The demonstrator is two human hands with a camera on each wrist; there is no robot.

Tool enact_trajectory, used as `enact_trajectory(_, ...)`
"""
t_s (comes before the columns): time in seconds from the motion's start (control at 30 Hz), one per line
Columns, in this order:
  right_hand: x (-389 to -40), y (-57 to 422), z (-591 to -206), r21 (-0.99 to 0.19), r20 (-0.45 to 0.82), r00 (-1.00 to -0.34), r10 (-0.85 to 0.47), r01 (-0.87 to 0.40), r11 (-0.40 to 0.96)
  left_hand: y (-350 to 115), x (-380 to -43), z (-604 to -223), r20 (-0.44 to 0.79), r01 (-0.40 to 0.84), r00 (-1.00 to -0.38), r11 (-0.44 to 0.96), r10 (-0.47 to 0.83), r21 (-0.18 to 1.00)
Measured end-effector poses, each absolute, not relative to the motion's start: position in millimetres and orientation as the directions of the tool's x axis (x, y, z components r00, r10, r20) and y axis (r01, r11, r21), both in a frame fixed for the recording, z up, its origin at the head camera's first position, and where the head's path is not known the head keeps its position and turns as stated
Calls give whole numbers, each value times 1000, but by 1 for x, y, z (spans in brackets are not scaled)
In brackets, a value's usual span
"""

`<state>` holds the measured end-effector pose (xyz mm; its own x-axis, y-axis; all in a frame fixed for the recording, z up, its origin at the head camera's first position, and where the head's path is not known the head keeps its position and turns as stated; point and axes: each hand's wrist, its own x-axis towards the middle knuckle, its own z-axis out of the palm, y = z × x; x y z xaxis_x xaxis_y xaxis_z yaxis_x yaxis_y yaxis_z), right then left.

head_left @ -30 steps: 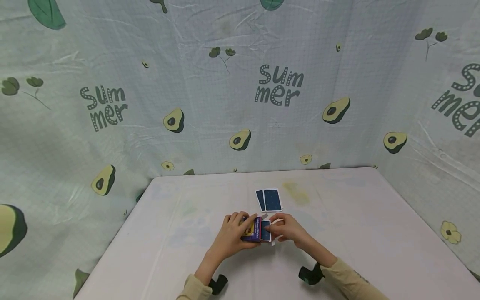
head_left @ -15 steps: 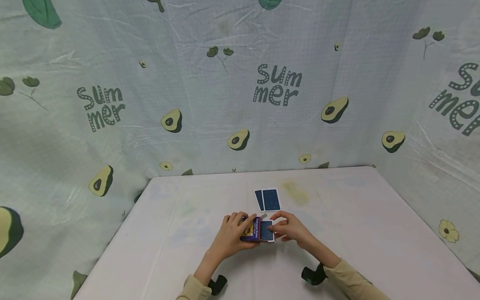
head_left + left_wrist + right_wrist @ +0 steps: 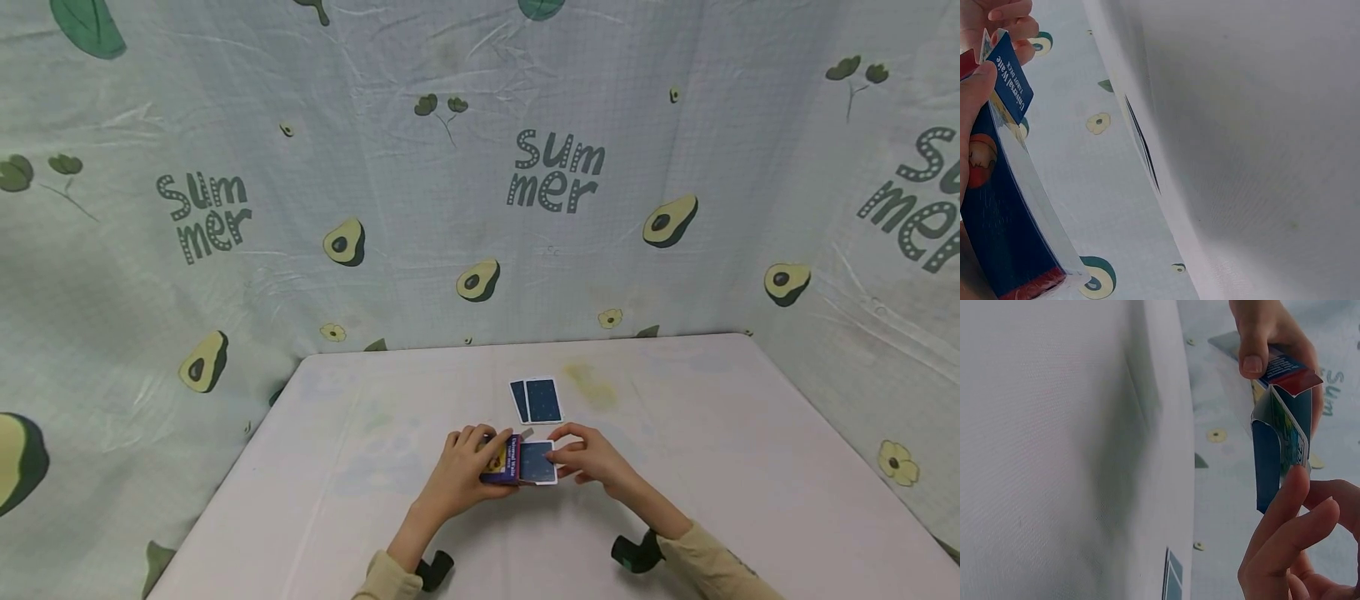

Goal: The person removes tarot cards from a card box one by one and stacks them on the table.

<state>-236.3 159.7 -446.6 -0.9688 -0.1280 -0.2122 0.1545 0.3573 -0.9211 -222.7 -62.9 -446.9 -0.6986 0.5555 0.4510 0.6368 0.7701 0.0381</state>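
Note:
My left hand [image 3: 465, 468] grips a blue and purple tarot card box [image 3: 513, 460] from its left side. "Universal Waite Tarot Deck" is printed on the open flap [image 3: 1011, 78] in the left wrist view. From the box's right end a blue-backed tarot card [image 3: 537, 463] sticks partway out. My right hand [image 3: 596, 462] pinches that card's outer edge between thumb and fingers. In the right wrist view the picture side of the card [image 3: 1291, 434] shows inside the box mouth. Whether more cards lie inside is hidden.
Beyond the hands, two blue-backed cards [image 3: 543, 400] lie overlapping and face down on the white table [image 3: 405, 400]. Behind it hangs a cloth [image 3: 420, 183] printed with avocados. Black wrist devices [image 3: 636, 552] sit at both wrists.
My right hand has moved to the right, drawing the tarot card further out of the box. The left hand and the box have stayed nearly still.

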Motion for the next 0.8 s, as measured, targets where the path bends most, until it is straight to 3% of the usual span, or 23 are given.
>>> enact_trajectory(0.8,-237,176,-446,-918,-230,-967,-109,178,354,-64,-222,-447,444,627,-707,778,551,34)
